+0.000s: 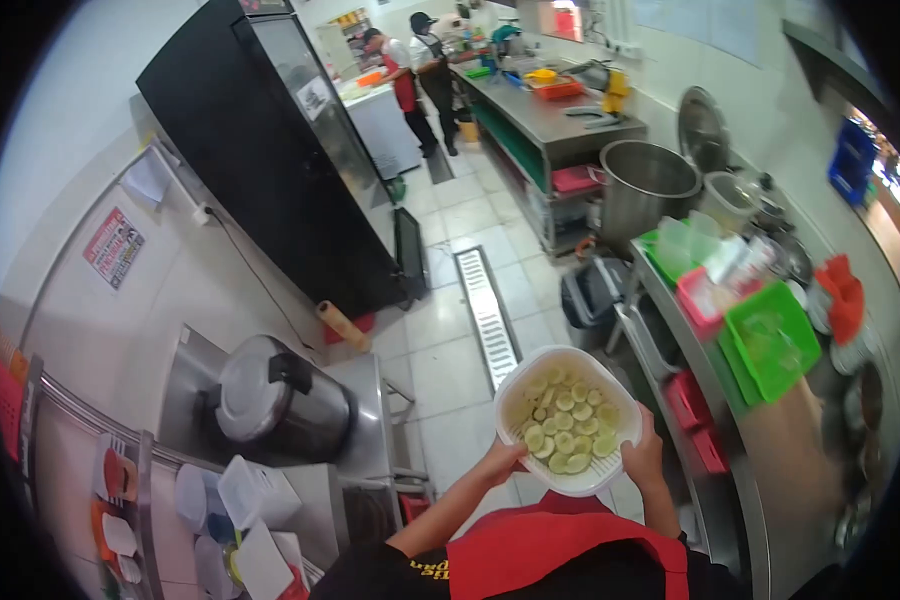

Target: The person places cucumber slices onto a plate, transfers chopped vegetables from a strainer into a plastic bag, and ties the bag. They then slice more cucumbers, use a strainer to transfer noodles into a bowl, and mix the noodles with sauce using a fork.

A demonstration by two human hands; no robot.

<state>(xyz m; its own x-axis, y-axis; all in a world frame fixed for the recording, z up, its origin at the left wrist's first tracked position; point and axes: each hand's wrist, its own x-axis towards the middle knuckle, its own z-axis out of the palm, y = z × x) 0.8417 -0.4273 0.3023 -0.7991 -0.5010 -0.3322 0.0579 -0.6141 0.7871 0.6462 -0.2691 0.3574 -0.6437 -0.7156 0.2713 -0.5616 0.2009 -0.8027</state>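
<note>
The person is holding a white bowl [568,357] out in front, just past the red apron [560,560]. The left hand [503,462] is gripping the left side of the bowl, and the right hand [645,455] is gripping the right side. Both hands are closing on the edge, with the thumbs showing near the top. Lots of cut green fruit pieces [567,420] are lying inside the bowl, many with their pale, round cut sides facing up. The bowl is hanging over the tiled floor, near the end of a long metal drain [485,310]. On the right, a metal counter [760,480] is standing, and a bright green basket [775,335] is sitting on it beside a pink tub [708,300]. A big open pot [650,185] is standing farther back on that side. On the left, a fat silver pot [280,395] with its lid on is sitting on a metal stand, and a tall black fridge [260,150] is standing behind it. Far away, two people [415,75] are standing by the work tables.
</note>
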